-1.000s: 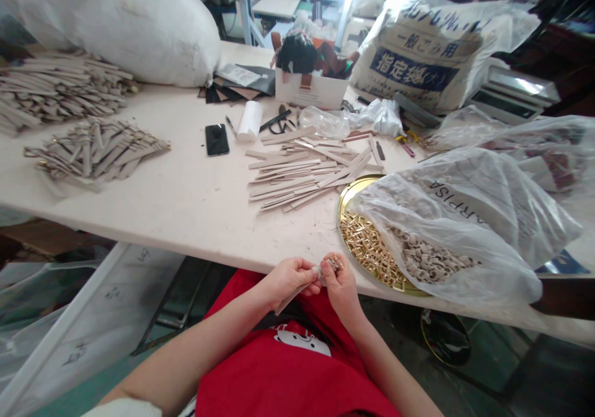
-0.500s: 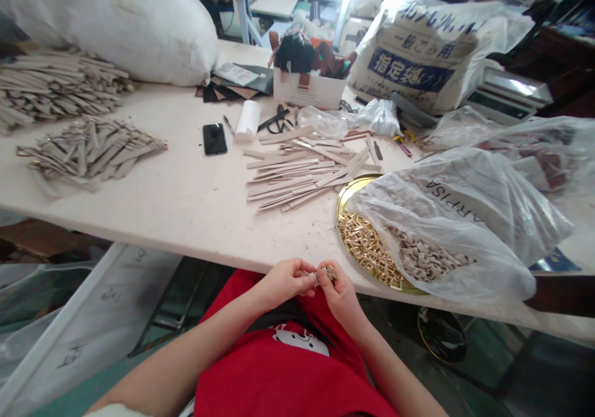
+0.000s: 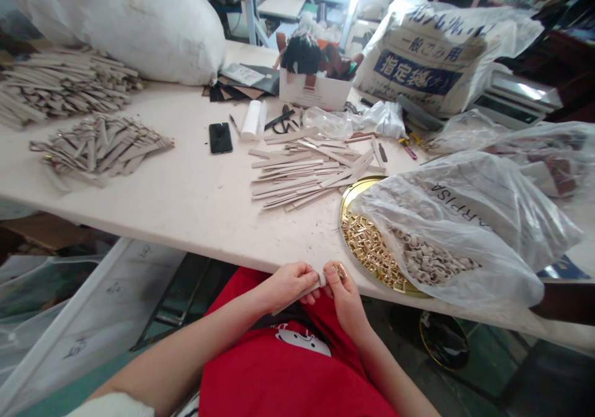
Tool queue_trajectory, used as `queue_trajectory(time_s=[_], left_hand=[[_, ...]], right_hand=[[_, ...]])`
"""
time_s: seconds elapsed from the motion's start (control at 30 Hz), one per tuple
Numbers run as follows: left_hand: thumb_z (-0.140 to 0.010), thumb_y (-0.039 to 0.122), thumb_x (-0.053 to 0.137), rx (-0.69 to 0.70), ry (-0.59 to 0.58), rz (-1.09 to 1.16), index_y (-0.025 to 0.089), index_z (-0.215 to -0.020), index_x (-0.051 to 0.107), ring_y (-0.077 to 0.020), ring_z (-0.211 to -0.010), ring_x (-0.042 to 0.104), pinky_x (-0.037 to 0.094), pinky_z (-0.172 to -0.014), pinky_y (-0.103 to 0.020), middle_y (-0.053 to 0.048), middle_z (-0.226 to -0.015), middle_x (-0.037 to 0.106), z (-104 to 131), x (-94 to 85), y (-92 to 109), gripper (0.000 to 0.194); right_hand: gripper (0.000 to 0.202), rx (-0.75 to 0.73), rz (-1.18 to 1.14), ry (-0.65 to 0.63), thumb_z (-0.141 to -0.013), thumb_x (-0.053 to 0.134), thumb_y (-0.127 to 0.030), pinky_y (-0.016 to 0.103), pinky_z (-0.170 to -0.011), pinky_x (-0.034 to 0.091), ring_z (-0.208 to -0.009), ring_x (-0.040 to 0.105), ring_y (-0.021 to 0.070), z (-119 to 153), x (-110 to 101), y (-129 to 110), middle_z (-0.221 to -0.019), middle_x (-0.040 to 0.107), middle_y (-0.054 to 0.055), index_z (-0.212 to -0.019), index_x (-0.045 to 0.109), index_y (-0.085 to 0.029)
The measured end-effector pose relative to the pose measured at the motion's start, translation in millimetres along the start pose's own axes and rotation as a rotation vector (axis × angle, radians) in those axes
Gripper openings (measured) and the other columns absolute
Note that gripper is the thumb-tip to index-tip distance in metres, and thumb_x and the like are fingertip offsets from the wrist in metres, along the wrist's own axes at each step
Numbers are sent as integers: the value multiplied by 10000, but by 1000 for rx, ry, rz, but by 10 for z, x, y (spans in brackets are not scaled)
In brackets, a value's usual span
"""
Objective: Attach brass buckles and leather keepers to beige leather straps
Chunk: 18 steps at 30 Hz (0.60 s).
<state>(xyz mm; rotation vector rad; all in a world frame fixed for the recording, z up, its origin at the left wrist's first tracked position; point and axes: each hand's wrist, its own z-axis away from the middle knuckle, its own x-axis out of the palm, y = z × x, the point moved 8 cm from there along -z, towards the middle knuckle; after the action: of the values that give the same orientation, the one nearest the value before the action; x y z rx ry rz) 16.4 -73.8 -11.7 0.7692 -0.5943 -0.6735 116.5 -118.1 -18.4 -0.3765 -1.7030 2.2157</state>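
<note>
Close together at the table's front edge, over my lap, are my left hand (image 3: 294,283) and my right hand (image 3: 343,292). Pinched in my left fingers is a narrow beige strap (image 3: 289,303), its free end pointing down to the left. My right thumb and fingers are closed on a small gold buckle (image 3: 343,270) at the strap's other end. Fingers partly hide where strap and buckle meet. To the right, a round gold tray (image 3: 344,203) bears many gold buckles (image 3: 367,243). Small beige loops (image 3: 430,261) lie in a clear plastic bag (image 3: 502,243) resting on that tray.
Loose beige strips (image 3: 302,178) lie mid-table. On the left are a pile of straps with metal ends (image 3: 102,147) and a bigger strap pile (image 3: 69,85). A phone (image 3: 220,138), a white roll (image 3: 253,119), a box (image 3: 316,92) and a printed sack (image 3: 418,64) stand behind.
More of the strap now shows below my left hand, and the gold buckle is plainer in my right fingers. The whole view has shifted slightly.
</note>
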Motion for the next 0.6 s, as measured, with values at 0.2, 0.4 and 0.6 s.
queue_trajectory(time_s=[0.2,0.4,0.6], left_hand=[[-718,457,506,23,-25,-125,147,-679,476,-63,-450,473,366,-466,-187,21,-584,552,-21,16,-41,314],[-720,347,443,43,76,-335,164,-629,457,-76,-430,430,321,-434,-190,49,-491,468,-25,-74,-15,205],[-706,329,437,74,83,-481,169,-603,453,-73,-434,385,285,-426,-190,60,-489,443,41,-183,103,192]], right_hand=[[247,-102,140,83,-847,418,-426,233,-515,338,-548,387,107,13,47,-97,-617,410,-43,-779,481,-196],[245,-176,268,73,-864,379,-394,252,-573,370,-581,431,123,-13,36,-121,-641,462,-27,-823,513,-193],[248,-185,371,-41,-863,381,-382,252,-541,360,-572,443,131,-94,11,-114,-634,477,-21,-891,535,-189]])
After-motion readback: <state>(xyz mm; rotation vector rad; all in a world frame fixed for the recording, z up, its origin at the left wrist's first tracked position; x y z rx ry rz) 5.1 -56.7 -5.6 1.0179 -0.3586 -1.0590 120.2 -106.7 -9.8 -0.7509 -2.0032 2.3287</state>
